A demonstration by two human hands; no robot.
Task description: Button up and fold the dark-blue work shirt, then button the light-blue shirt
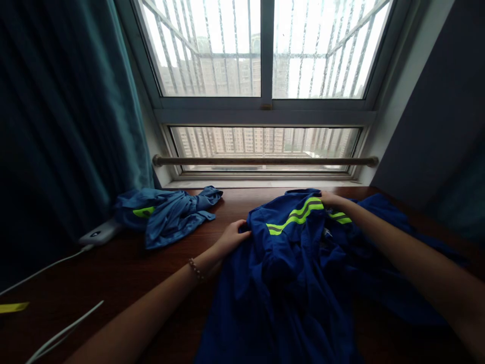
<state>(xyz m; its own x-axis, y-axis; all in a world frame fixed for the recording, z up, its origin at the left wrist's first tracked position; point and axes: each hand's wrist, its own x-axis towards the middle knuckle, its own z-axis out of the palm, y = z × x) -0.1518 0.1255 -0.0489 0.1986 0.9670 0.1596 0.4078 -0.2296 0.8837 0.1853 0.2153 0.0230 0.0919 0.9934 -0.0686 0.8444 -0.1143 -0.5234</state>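
Note:
A dark blue work jacket (280, 263) with yellow-green reflective stripes lies rumpled across the wooden surface, its lower part spreading toward me. My left hand (233, 236) grips the jacket's left edge near the shoulder, thumb on top and the other fingers partly hidden by cloth. At the far upper edge, my right hand (330, 199) is closed on the fabric beside the striped band; its fingertips are hidden behind the folds. More of the blue cloth stretches to the right, under and past my right forearm.
A crumpled lighter blue garment (178, 215) with a yellow-green patch lies at the left. Beside it is a white device (101, 232) with a cable. Another white cable (64, 328) and a yellow strip (13, 307) are nearer me. A rail (265, 161) crosses the window behind.

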